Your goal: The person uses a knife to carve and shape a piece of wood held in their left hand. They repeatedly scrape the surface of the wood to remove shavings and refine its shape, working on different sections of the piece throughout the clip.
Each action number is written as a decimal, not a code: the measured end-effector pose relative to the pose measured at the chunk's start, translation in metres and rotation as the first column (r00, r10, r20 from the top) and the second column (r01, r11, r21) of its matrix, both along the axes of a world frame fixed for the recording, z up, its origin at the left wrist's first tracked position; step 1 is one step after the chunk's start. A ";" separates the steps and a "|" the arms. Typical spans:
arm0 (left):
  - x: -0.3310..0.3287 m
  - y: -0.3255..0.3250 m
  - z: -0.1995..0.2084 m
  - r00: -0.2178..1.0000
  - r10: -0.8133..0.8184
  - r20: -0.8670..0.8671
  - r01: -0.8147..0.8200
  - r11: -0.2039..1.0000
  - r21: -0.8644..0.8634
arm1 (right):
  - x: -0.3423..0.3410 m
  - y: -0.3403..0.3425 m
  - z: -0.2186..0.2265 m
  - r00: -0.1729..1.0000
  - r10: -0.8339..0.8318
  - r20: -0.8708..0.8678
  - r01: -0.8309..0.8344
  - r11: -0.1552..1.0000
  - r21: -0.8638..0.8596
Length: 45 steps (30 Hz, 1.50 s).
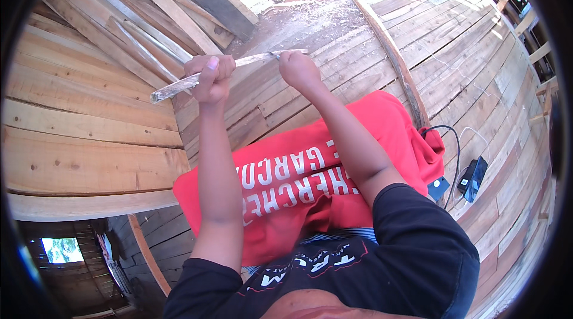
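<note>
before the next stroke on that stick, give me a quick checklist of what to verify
1. Left hand grip on the wooden stick: ok, fingers wrapped round it near its middle.
2. Right hand on the stick's far end: ok, closed there, with a small thin tool tip showing beside it; what kind of tool, cannot tell.
3. Hands apart on the stick: ok, a bare stretch of stick shows between them.
4. Stick held above the plank floor: ok, it touches nothing else.
5. Red cloth over the lap: ok, spread under the forearms.
6. Black cable and small device at the person's right: ok, away from both hands.
</note>
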<state>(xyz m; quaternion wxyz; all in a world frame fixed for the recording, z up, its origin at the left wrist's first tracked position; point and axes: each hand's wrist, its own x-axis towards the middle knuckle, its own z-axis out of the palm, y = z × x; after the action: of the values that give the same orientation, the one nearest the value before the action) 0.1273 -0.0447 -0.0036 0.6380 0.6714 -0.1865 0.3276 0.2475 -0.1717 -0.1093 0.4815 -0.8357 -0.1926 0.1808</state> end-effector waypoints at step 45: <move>0.019 -0.012 0.005 1.000 -0.016 -0.004 0.016 0.999 -0.034 | 0.021 0.002 -0.025 0.997 -0.074 -0.018 0.074 0.997 0.004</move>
<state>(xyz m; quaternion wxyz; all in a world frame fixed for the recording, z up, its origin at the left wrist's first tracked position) 0.1463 -0.0562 0.0018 0.6523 0.6598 -0.1850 0.3239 0.2689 -0.1694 -0.1346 0.4915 -0.8395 -0.1578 0.1698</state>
